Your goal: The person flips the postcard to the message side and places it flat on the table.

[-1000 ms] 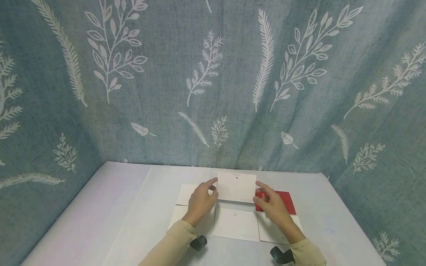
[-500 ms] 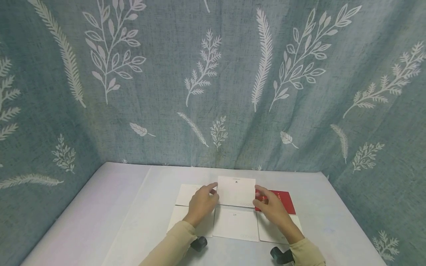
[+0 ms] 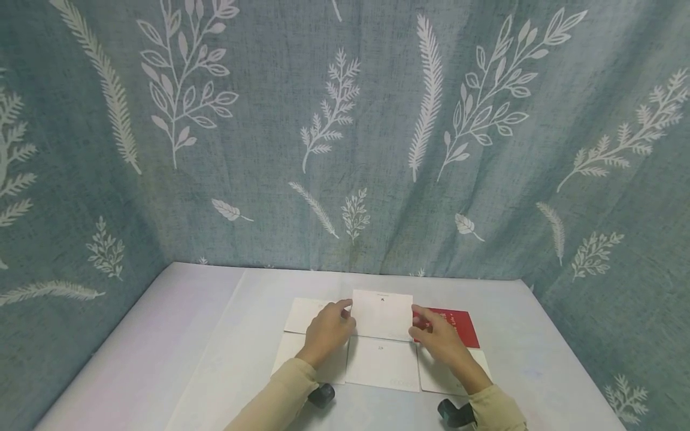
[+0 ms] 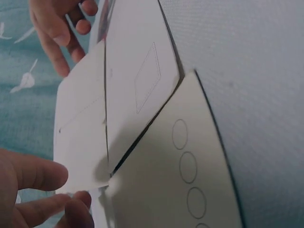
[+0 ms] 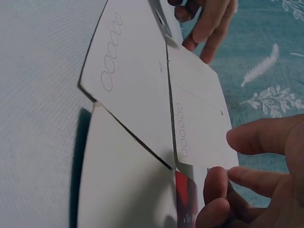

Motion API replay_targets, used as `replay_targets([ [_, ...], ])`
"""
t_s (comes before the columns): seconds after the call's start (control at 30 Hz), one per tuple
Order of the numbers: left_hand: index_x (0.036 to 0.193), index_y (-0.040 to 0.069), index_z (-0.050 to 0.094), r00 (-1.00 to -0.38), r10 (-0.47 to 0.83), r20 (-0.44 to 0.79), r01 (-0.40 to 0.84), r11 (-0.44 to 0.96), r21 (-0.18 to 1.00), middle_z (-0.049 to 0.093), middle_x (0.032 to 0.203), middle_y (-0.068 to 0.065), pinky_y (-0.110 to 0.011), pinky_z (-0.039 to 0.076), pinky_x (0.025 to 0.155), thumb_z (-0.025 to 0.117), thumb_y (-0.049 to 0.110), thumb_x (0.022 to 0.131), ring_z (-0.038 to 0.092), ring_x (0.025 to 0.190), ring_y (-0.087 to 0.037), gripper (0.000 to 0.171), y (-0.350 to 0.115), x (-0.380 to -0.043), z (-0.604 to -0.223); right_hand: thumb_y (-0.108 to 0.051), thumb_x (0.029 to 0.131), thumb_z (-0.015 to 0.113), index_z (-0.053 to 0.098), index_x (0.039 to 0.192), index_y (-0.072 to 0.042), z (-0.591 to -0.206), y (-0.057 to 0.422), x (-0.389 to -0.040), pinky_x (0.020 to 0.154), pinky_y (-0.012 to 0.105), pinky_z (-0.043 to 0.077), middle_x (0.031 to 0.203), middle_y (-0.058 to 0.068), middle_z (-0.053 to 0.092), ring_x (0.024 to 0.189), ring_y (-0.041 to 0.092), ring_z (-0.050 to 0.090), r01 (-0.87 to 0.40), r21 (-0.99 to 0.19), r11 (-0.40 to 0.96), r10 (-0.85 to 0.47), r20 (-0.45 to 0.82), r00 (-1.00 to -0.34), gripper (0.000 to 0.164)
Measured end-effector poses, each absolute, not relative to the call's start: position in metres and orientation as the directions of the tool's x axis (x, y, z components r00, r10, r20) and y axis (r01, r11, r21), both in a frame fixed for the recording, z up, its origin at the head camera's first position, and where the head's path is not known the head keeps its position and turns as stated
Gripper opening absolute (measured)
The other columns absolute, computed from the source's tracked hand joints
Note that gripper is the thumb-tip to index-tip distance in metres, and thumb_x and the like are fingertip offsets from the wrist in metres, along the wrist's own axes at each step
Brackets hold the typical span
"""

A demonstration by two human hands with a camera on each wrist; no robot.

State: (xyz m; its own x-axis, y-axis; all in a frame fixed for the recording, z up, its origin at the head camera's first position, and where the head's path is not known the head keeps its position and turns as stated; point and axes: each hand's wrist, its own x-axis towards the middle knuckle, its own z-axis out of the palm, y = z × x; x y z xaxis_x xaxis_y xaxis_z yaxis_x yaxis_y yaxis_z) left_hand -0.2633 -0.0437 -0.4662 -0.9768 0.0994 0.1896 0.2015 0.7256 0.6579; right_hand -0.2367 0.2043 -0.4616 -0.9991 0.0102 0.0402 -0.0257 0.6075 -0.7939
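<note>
A white postcard (image 3: pixel 382 315) with small print and faint postcode circles lies at the back middle of a group of cards. My left hand (image 3: pixel 327 329) holds its left edge between thumb and fingers. At the opposite edge, my right hand (image 3: pixel 443 340) does the same, its thumb and index fingertip on the card's border in the right wrist view. Whether the card rests fully on the table cannot be told. Just in front, nearly edge to edge, lies another postcard (image 3: pixel 381 364). A red card (image 3: pixel 457 325) with white lettering is partly under my right hand.
More white cards surround it: one at back left (image 3: pixel 304 315), one at front left (image 3: pixel 288 348), one at front right (image 3: pixel 439 374). They lie on a white table (image 3: pixel 215 359). A patterned teal curtain (image 3: pixel 259 149) hangs behind the table's far edge.
The middle postcard has come down and toward me, its front edge now close against the front card. Both hands have lowered with it, keeping hold of its sides.
</note>
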Motion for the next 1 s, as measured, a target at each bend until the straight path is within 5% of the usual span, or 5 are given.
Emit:
replay_targets([
  [0.6,0.126,0.007,0.068,-0.979,0.114,0.166,0.196,0.729,0.655,0.068,0.103,-0.007,-0.039,0.053,0.069,0.062,0.017,0.090,0.065,0.084,-0.021,0.037,-0.046,-0.258,-0.466,-0.014,0.094,0.069,0.055,0.142,-0.004,-0.459,0.207,-0.228,0.103,0.054,0.046,0.121,0.008,0.064,0.117,0.032,0.058,0.002,-0.802,0.597,0.002,-0.001,-1.000,0.052],
  [1.0,0.121,0.007,0.070,-0.969,0.141,0.201,0.239,0.732,0.638,0.068,0.100,-0.004,-0.032,0.049,0.060,0.061,0.017,0.091,0.059,0.074,-0.014,0.032,-0.040,-0.255,-0.464,-0.016,0.094,0.070,0.055,0.142,-0.004,-0.449,0.224,-0.221,0.090,0.046,0.053,0.124,0.011,0.065,0.107,0.028,0.061,-0.003,-0.773,0.635,0.046,0.043,-0.998,0.051],
])
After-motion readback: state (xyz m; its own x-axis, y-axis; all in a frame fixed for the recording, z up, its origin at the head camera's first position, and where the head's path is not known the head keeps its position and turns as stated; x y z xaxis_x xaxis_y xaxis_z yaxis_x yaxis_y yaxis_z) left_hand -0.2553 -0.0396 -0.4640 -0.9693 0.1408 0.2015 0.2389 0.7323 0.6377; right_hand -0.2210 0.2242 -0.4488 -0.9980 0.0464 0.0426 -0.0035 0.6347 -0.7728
